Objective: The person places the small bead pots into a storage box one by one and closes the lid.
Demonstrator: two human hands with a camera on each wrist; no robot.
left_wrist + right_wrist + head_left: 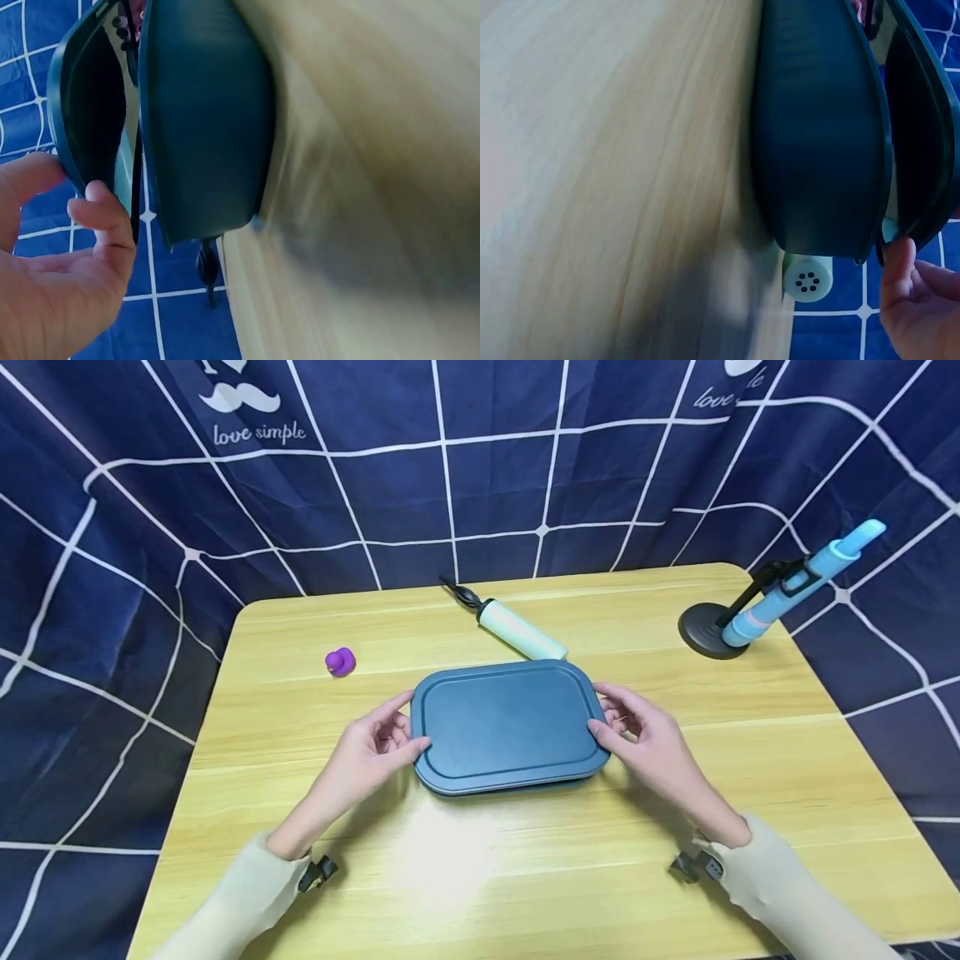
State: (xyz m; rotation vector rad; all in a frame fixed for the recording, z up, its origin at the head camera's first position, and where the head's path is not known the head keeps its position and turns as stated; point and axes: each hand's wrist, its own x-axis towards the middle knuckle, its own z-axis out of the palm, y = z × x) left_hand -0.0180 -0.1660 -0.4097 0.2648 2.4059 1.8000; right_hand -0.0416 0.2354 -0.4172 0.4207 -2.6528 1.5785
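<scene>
A dark blue-green rectangular lid (510, 722) is held level over a matching box (206, 127). Wrist views show a gap between the lid and the box's rim, while from the head view the lid hides nearly all of the box. My left hand (378, 743) pinches the lid's left end, thumb on top and fingers beneath. At the opposite end my right hand (637, 739) grips the lid the same way. The box (817, 135) stands on the wooden table, and its contents cannot be made out.
Behind the lid lies a pale green hand pump (521, 628) with a black end. A small purple rubber duck (341, 662) sits at the back left. On the right, a black round-based stand (708, 631) carries a light blue tube-like object (787, 589). Dark blue gridded curtains (495, 485) surround the table (262, 710).
</scene>
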